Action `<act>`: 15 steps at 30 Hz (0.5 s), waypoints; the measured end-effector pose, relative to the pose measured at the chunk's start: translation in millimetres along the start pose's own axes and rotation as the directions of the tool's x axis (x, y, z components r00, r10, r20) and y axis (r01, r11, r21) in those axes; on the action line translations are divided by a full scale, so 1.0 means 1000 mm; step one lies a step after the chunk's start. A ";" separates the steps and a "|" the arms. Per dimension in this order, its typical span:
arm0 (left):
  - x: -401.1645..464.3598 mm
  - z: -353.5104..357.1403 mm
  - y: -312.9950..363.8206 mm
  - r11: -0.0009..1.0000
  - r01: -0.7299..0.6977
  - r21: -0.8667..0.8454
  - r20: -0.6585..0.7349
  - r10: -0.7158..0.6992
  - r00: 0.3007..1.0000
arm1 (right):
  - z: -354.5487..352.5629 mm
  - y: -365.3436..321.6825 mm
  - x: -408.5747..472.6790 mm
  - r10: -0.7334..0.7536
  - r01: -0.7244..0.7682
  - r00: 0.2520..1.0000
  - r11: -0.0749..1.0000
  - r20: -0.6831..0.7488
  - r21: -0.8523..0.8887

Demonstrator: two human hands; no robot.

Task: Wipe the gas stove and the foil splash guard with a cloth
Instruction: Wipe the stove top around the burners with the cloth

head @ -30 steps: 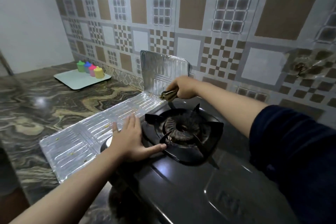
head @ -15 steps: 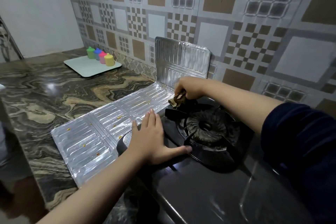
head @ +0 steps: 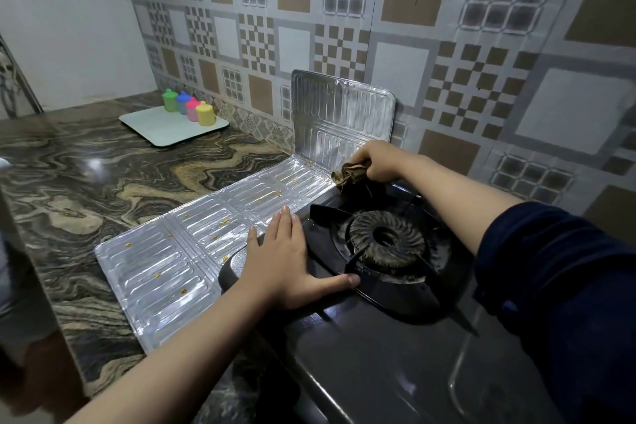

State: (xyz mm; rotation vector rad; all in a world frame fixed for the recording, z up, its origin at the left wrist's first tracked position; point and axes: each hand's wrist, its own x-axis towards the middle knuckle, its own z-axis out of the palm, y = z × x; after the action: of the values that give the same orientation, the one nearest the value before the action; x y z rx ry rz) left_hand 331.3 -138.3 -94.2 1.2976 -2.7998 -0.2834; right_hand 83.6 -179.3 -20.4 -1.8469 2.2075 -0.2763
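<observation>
The right hand (head: 382,162) squeezed a scrunched brown cloth (head: 351,173) on the black gas stove (head: 378,354); the left hand (head: 285,262) lay flat, fingers straight.

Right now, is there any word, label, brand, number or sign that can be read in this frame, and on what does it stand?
None can be read.
Gas stove: no legible brand or marking on its dark top in this frame.
Foil splash guard: only embossed ribs, no text.
Four coloured containers on the white tray: no label visible.
Wall tiles: patterns only.
</observation>
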 end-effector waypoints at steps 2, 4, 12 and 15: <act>0.000 -0.001 0.000 1.000 0.004 0.002 0.000 -0.004 1.000 | -0.002 -0.001 -0.002 0.013 -0.013 1.000 1.000 0.006 -0.012; -0.001 -0.001 0.001 1.000 0.004 0.001 -0.003 -0.004 1.000 | -0.002 -0.002 -0.003 0.024 -0.023 1.000 0.999 0.006 -0.024; -0.001 -0.002 0.001 1.000 0.004 -0.002 -0.002 -0.004 1.000 | -0.006 0.003 -0.012 0.177 -0.183 0.983 0.946 -0.044 -0.268; 0.000 -0.002 0.000 1.000 0.005 -0.001 -0.006 -0.005 1.000 | -0.010 0.010 -0.023 0.195 -0.190 0.981 0.930 -0.014 -0.316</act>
State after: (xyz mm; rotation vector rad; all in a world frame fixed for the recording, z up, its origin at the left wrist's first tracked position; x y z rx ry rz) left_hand 331.8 -138.6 -92.4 1.3025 -2.7915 -0.2808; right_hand 75.1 -155.4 -12.0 -1.7466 2.5173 0.1411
